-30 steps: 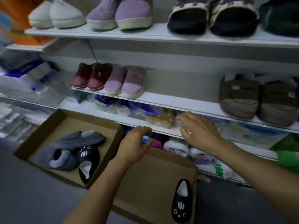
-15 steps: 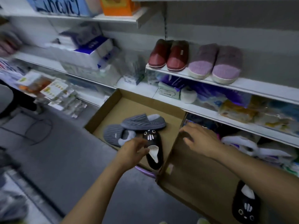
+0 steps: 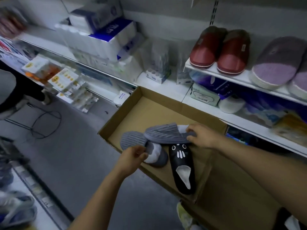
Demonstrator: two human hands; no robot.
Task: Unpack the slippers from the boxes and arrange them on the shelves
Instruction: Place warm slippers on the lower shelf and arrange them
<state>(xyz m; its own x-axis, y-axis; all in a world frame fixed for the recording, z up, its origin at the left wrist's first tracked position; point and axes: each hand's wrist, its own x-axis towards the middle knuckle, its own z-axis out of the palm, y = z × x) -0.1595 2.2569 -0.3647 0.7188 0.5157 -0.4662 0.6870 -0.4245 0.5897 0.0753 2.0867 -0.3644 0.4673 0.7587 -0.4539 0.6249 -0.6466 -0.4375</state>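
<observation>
The left hand (image 3: pixel 132 156) reaches over the near wall of the open cardboard box (image 3: pixel 149 110), its fingers curled with the tips and thumb pinching the collar of the lower grey slipper (image 3: pixel 131 141), right where the white lining shows. To its right, the right hand (image 3: pixel 202 136) grips the heel end of the upper grey slipper (image 3: pixel 166 133), thumb on top and fingers wrapped beneath. This slipper lies across the other one's toe with its own toe pointing left. The hands are apart, one on each slipper of the striped pair. The black slipper (image 3: pixel 181 166) with a white face print lies in the same box, just beside the lower grey one, with its toe tucked under the upper one's heel. At the far left edge, part of another person (image 3: pixel 10 90) stands on the grey floor (image 3: pixel 74 155), near a loop of black cable (image 3: pixel 46 125). Beyond that, small yellow-printed packets (image 3: pixel 66 80) crowd a low shelf, and wrapped tissue packs (image 3: pixel 106 35) are stacked higher up. Further right, a pair of red slippers (image 3: pixel 221 50) sits on the white shelf (image 3: pixel 232 77), toes outward, with a pair of purple slippers (image 3: pixel 279 63) just beside them. Below the right forearm, a second cardboard box (image 3: pixel 232 196) butts against the first, and the dark shape in its bottom corner is cut off by the frame edge.
</observation>
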